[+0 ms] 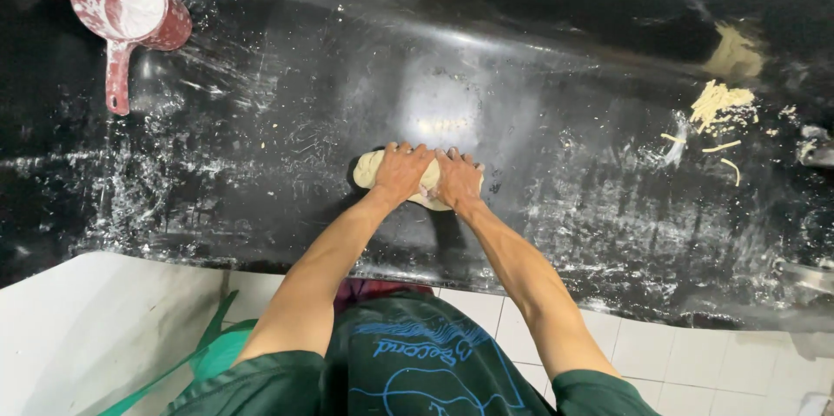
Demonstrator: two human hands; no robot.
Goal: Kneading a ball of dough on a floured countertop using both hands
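Note:
A pale lump of dough [369, 168] lies on a black, flour-streaked counter [556, 121]. My left hand [401, 171] and my right hand [457, 178] press down on it side by side, fingers spread and pointing away from me. The hands cover most of the dough; only its left end and a strip of its near edge show.
A red scoop with a handle [128, 9], dusted with flour, stands at the far left of the counter. Scraps and strips of dough [719, 112] lie at the far right. A metal object [815, 275] pokes in from the right edge. White tiled floor [660, 346] lies below the counter.

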